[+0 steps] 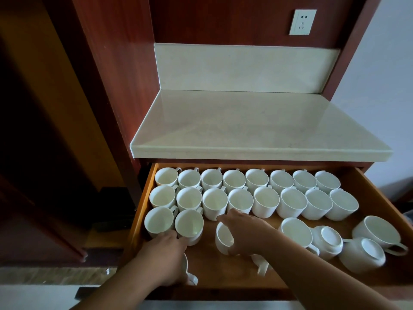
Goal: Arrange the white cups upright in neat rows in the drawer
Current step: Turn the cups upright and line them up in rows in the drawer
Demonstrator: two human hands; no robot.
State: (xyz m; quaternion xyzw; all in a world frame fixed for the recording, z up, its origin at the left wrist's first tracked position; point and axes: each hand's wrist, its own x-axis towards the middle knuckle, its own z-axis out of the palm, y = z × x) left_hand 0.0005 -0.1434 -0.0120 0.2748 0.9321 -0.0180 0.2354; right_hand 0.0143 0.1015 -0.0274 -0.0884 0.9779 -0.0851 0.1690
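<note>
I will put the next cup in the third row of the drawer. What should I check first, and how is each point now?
1. Right hand grips the tilted cup: ok.
2. That cup upright: not ok.
3. Free gap beside the third-row cup: ok.
4. Left hand out of the gap: ok.
5. Other loose cups upright: not ok, two upside-down cups on the right.
6. Cup under the left wrist upright: cannot tell, mostly hidden.

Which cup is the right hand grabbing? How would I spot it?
Look in the wooden drawer under the pale counter. In front of the two full rows, near the middle, the right hand grips one cup. It leans over, unlike the upright cups either side.
</note>
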